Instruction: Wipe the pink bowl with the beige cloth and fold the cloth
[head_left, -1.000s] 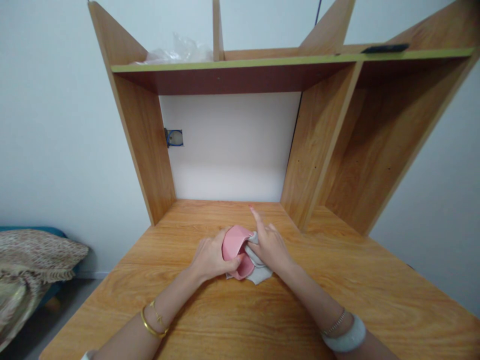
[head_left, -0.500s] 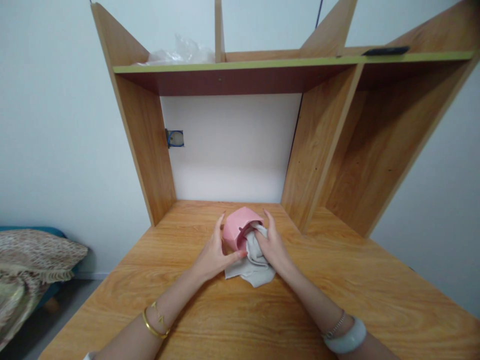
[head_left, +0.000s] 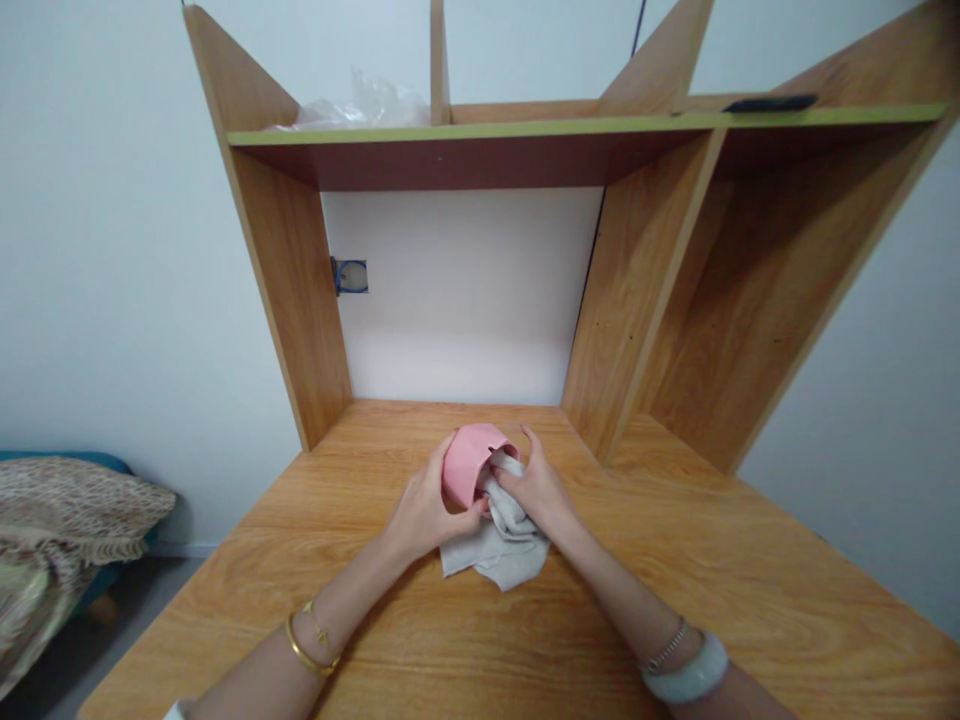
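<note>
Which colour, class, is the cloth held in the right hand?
The cloth is light grey, as the head view shows best.

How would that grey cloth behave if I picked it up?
The cloth is probably floppy, since it bunches into folds at the right hand. It's likely light, as its loose lower edge looks thin.

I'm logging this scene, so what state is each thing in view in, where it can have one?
pink container: tilted, mouth open
gray cloth: bunched, partly in the pink container's mouth, partly hanging below
left hand: curled around the pink container's side
right hand: holding the gray cloth at the mouth
plastic bag: crumpled
wall box: uncovered
blanket: rumpled
</note>
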